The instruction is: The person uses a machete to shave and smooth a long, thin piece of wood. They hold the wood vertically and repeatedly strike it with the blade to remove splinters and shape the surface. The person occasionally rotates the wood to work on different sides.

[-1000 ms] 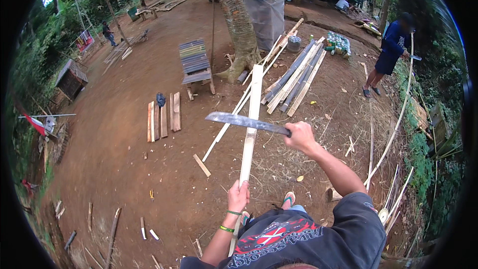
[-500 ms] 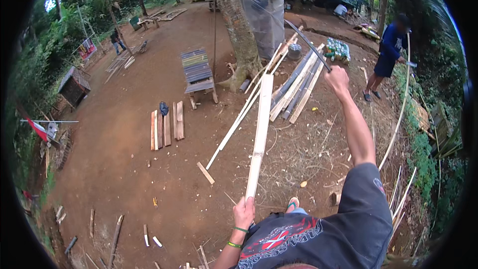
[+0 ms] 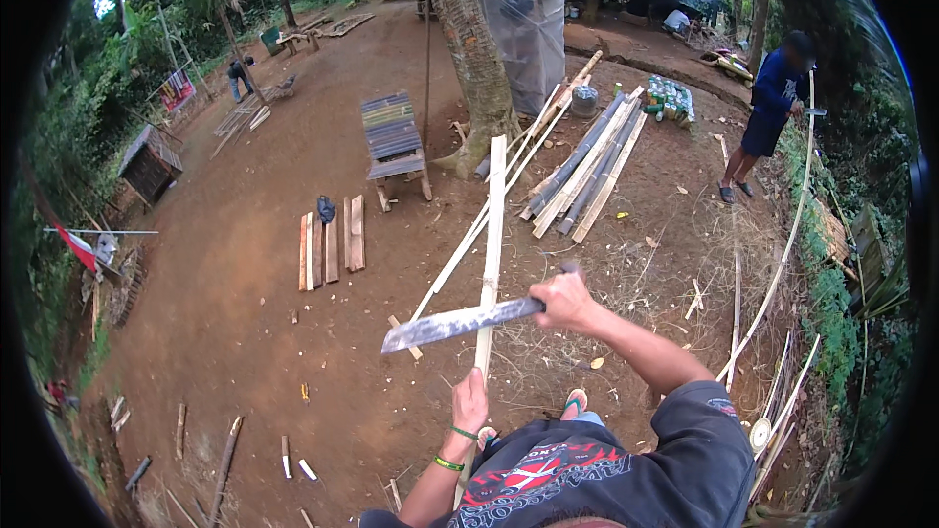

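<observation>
My left hand [image 3: 469,401] is closed round the lower part of a long pale bamboo slat [image 3: 494,225], which stands tilted up and away from me. In my right hand [image 3: 562,301] is the dark handle of a machete [image 3: 445,325]. Its broad, worn grey blade points left and lies across the slat, a little above my left hand. Whether the edge touches the slat or passes in front of it, I cannot tell.
Split bamboo poles [image 3: 587,166] lie beyond the slat, near a tree trunk [image 3: 469,49]. Several boards [image 3: 333,244] rest on the dirt by a slatted bench [image 3: 394,137]. At right a person in blue [image 3: 773,98] holds a blade by a long bamboo strip [image 3: 797,205].
My right hand has swung the machete down from its raised position to the slat. The slat leans a little more to the left, and my left hand sits slightly higher in the picture.
</observation>
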Action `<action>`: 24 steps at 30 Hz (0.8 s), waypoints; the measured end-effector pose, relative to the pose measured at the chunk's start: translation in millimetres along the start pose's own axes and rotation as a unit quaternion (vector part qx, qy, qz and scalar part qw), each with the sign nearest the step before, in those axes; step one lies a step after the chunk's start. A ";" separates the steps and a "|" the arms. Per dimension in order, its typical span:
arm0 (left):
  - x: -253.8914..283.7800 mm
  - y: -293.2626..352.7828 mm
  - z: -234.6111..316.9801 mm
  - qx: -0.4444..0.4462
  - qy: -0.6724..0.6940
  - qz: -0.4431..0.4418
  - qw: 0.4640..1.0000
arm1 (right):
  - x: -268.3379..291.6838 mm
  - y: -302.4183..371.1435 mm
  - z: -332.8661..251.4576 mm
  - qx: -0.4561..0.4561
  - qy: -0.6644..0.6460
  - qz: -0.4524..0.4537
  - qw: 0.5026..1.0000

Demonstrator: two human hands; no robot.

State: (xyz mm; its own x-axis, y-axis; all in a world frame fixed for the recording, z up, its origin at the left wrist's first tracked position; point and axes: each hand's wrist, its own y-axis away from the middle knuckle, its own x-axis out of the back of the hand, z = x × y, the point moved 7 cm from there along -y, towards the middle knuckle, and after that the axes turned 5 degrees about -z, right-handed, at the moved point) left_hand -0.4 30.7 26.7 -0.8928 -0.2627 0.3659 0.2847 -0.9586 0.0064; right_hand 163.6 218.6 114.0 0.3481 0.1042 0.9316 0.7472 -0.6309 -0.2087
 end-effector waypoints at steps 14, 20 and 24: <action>22.3 -0.6 28.7 0.025 0.113 -0.064 0.991 | 99.2 -45.5 47.2 0.090 0.139 0.156 0.974; 1.9 19.0 7.5 0.075 0.159 -0.090 0.980 | 175.1 -14.2 163.2 -0.300 0.031 0.234 0.924; 3.6 11.4 -5.6 0.085 0.163 -0.091 0.979 | 83.2 -10.1 59.8 -0.125 0.153 0.084 0.977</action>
State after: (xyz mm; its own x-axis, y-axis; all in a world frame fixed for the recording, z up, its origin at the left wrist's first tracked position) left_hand -2.4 18.2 22.8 -0.9901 -0.1377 0.0282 0.1405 -0.9678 0.2088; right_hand 218.8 279.6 175.8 0.2401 -0.2279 0.9436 0.5190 -0.7913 -0.3232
